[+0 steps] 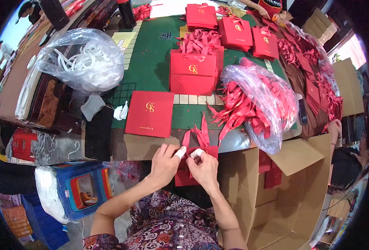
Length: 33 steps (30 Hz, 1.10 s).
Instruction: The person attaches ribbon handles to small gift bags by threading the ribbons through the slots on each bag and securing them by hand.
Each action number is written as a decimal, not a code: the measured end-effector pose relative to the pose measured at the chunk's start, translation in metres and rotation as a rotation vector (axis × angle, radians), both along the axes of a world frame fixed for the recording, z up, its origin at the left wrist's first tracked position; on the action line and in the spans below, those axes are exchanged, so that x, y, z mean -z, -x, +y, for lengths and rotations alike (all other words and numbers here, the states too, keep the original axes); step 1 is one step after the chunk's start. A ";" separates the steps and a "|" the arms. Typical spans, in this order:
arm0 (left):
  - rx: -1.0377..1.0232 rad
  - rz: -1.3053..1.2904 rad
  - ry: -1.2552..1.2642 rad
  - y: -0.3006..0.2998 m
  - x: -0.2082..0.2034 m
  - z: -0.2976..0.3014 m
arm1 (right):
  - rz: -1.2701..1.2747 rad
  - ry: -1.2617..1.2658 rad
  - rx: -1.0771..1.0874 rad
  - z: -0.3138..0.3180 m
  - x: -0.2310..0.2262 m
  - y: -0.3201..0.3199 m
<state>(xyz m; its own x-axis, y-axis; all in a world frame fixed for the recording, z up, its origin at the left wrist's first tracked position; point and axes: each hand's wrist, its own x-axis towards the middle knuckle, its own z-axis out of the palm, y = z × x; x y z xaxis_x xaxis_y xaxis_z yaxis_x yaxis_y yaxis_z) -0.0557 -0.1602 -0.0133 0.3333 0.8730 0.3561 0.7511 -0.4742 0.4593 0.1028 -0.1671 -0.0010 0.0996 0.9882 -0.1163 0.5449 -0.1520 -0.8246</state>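
At the table's near edge, my left hand and my right hand are closed at the top of a red paper gift bag. White wrapping covers a finger on each hand. A red ribbon rises from the bag between and beyond my hands. My fingers hide the exact spot that they pinch. Just beyond my left hand lies a flat red bag with gold print. To the right, a clear plastic bag spills a heap of loose red ribbons.
Red bags with ribbon handles stand mid-table, with stacked red bags behind. A plastic bag of white cords sits far left. An open cardboard box stands right of me, a blue stool left. Other people work around the table.
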 end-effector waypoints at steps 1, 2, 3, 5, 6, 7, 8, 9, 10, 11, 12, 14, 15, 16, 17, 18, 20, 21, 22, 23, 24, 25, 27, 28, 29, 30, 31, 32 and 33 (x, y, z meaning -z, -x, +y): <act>0.000 0.000 -0.001 0.000 0.000 0.000 | 0.000 -0.001 0.000 0.000 -0.001 0.000; 0.005 -0.026 0.004 0.000 0.000 0.001 | 0.001 0.015 -0.004 0.000 -0.001 0.000; 0.009 -0.051 0.009 0.000 0.000 0.002 | 0.001 0.031 -0.008 -0.001 -0.001 -0.001; 0.018 -0.093 0.029 -0.001 -0.001 0.003 | 0.000 0.003 -0.032 -0.002 -0.001 -0.001; 0.027 -0.135 0.050 -0.001 -0.001 0.004 | -0.002 -0.023 -0.057 -0.002 0.000 -0.001; 0.029 -0.135 0.050 0.000 -0.002 0.005 | -0.002 -0.024 -0.055 -0.003 0.001 -0.002; 0.024 -0.191 0.114 0.001 -0.002 0.007 | -0.015 -0.064 -0.081 -0.004 0.004 -0.003; 0.019 -0.247 0.177 0.002 -0.003 0.010 | -0.027 -0.105 -0.108 -0.004 0.005 -0.004; 0.025 -0.273 0.185 0.003 -0.005 0.011 | -0.026 -0.104 -0.109 -0.004 0.004 -0.002; 0.024 -0.272 0.185 0.005 -0.004 0.012 | -0.020 -0.117 -0.092 -0.005 0.003 0.000; 0.041 -0.263 0.193 0.006 -0.002 0.014 | -0.015 -0.129 -0.076 -0.005 0.002 0.001; 0.059 -0.255 0.200 0.006 -0.005 0.016 | -0.023 -0.146 -0.085 -0.005 0.004 0.001; 0.060 -0.226 0.246 0.006 -0.010 0.016 | -0.032 -0.162 -0.094 -0.005 0.004 0.001; 0.060 -0.197 0.292 0.006 -0.013 0.016 | -0.032 -0.162 -0.094 -0.004 0.006 0.000; 0.060 -0.197 0.292 0.007 -0.012 0.017 | -0.062 -0.219 -0.135 -0.003 0.009 -0.001; 0.066 -0.190 0.286 0.007 -0.008 0.018 | -0.092 -0.277 -0.176 -0.002 0.010 -0.002; 0.070 -0.183 0.280 0.008 -0.006 0.020 | -0.098 -0.255 -0.179 -0.001 0.007 -0.001; 0.110 -0.211 0.327 0.007 -0.007 0.020 | -0.104 -0.233 -0.181 0.000 0.006 0.000; 0.151 -0.240 0.373 0.006 -0.007 0.020 | -0.104 -0.233 -0.181 0.001 0.006 0.000; 0.151 -0.240 0.373 0.005 -0.009 0.021 | -0.103 -0.223 -0.172 0.002 0.006 0.000; 0.143 -0.256 0.373 0.004 -0.012 0.022 | -0.101 -0.214 -0.162 0.002 0.005 0.000; 0.136 -0.273 0.374 0.003 -0.014 0.023 | -0.103 -0.213 -0.161 0.002 0.006 -0.001; 0.137 -0.280 0.365 0.002 -0.013 0.023 | -0.082 -0.264 -0.148 0.002 0.008 -0.005; 0.132 -0.294 0.303 0.002 -0.012 0.024 | -0.081 -0.265 -0.151 0.001 0.006 -0.006; 0.127 -0.307 0.241 0.002 -0.011 0.025 | -0.095 -0.249 -0.160 -0.004 0.003 -0.009; 0.124 -0.308 0.240 0.001 -0.011 0.025 | -0.108 -0.234 -0.168 -0.006 -0.002 -0.011; 0.122 -0.297 0.245 0.000 -0.013 0.025 | -0.110 -0.236 -0.169 -0.006 -0.011 -0.012; 0.117 -0.285 0.254 0.000 -0.015 0.023 | -0.118 -0.248 -0.117 -0.008 -0.022 -0.012; 0.113 -0.286 0.254 0.000 -0.017 0.020 | -0.126 -0.260 -0.065 -0.008 -0.029 -0.013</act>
